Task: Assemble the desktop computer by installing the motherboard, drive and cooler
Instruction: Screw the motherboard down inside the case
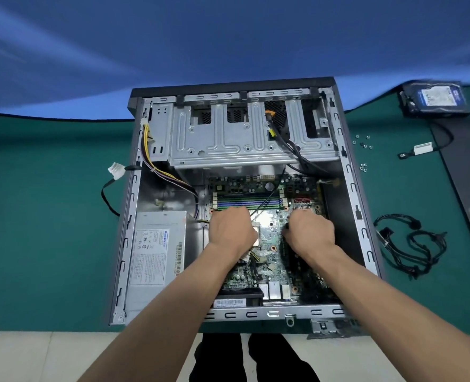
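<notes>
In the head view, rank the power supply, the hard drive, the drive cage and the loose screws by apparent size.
1. Drive cage
2. Power supply
3. Hard drive, though it lies farther off at the frame's distorted edge, so its rank is less sure
4. Loose screws

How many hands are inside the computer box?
2. The left hand is on the motherboard just below the memory slots; the right hand is on the board's right side. Both are inside the open case. No others show.
</notes>
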A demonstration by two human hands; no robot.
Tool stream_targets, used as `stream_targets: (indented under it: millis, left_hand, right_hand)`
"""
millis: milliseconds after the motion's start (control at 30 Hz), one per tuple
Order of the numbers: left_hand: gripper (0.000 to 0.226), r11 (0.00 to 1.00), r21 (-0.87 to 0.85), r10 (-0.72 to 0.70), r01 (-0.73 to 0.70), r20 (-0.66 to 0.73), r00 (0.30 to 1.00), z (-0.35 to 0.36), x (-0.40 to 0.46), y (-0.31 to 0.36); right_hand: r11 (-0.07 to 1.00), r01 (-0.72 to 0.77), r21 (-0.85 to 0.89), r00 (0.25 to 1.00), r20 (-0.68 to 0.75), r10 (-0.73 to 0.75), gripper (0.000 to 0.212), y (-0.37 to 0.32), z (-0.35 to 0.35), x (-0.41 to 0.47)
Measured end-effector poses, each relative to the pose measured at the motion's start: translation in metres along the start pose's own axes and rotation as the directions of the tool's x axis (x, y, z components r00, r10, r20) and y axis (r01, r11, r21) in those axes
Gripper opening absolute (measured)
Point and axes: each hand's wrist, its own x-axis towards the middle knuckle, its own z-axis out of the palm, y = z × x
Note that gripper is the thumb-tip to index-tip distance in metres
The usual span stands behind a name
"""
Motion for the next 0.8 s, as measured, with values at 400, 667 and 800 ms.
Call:
stream_targets:
  millis: [400,667,800]
  left_hand:
    - [0.061,0.999,0.013,-0.041,0.042,-0.044,0.998,0.009,0.017,-0.008]
    - [0.053,0.997,0.054,-0.044,0.049,-0.101,0.994,0.007,0.018,-0.009]
    - [0.051,0.994,0.084,-0.051,0.065,-0.163,0.985,0.003,0.014,-0.012]
  right_hand:
    - [0.993,-0.027,0.112,0.997,0.073,0.019,0.018,0.003,-0.004,0.0]
    - [0.99,-0.041,0.134,0.998,0.043,0.036,0.026,0.004,0.0,-0.004]
    - [0.985,-0.044,0.164,0.999,0.005,0.044,0.031,0.001,-0.001,-0.003]
